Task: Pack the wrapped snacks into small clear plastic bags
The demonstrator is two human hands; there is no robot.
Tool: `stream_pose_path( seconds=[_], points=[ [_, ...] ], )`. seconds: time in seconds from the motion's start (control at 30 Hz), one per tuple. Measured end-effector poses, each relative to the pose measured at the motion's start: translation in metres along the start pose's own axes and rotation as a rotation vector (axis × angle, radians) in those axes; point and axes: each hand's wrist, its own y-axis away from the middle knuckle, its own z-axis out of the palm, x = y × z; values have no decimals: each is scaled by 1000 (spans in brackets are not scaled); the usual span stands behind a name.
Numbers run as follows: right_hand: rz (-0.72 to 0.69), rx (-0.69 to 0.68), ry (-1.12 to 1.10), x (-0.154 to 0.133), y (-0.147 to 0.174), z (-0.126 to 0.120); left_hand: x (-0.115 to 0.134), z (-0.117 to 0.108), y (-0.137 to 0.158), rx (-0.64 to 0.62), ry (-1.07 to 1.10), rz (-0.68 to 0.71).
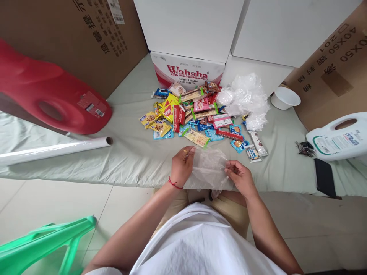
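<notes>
Between my hands a clear plastic bag (pixel 210 166) is stretched out at the front edge of the cloth-covered surface. My left hand (pixel 182 164) pinches its upper left side. The fingers of my right hand (pixel 240 176) are closed on its right side. Nothing can be made out inside the bag. Just beyond it lies a heap of wrapped snacks (pixel 200 113), in yellow, red, blue and pink packets. A green-ended snack bar (pixel 196 137) is nearest the bag. To the right of the heap sits a pile of crumpled clear plastic bags (pixel 248 97).
A Wahaba-style water carton (pixel 187 70) stands behind the snacks. At left are a red jug (pixel 57 99) and a plastic-wrapped roll (pixel 57 149). At right are a white bowl (pixel 285 97), a white detergent bottle (pixel 338 137), keys (pixel 305 149) and a phone (pixel 324 177). A green stool (pixel 48 240) stands on the floor.
</notes>
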Motion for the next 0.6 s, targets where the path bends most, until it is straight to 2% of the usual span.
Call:
stream_pose_path(
  seconds=[0.1,0.2,0.3,0.37,0.6],
  points=[
    [47,81,-52,2,5,2,-4,-3,-3,197,104,-86],
    [57,151,-134,-1,12,5,-5,-9,-10,320,374,-235],
    [117,158,-196,-5,23,5,-4,-21,-14,249,692,-467],
    [165,149,-216,-5,30,2,-4,-30,-12,199,795,-581],
    [333,108,-297,-11,32,-5,-2,-70,24,199,758,-719]
  ],
)
